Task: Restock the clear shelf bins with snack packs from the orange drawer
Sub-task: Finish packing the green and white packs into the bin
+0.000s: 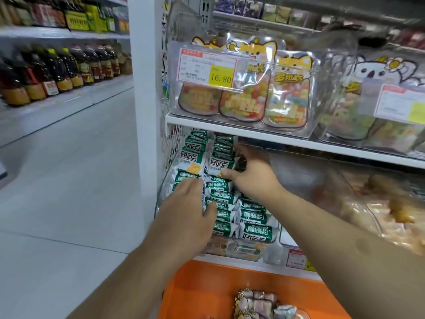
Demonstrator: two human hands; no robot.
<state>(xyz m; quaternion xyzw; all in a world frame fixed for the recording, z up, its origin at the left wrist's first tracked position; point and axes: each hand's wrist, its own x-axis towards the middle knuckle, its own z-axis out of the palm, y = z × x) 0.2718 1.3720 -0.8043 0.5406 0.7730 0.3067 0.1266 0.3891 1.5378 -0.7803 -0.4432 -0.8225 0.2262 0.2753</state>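
Where blurred, perhaps bottles (57,72), pale floor (69,180).

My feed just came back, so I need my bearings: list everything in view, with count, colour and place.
green snack packs: many, green and white, clear bin under the white shelf
clear bin: one, transparent, lower shelf
orange drawer: one, open at bottom, few pale packs inside
candy bags: several, clear with orange cartoon tops, upper shelf
price tag: one, red and yellow, reads 16.80
dark bottles: many, far left shelves
left hand: on the packs
right hand: on the packs
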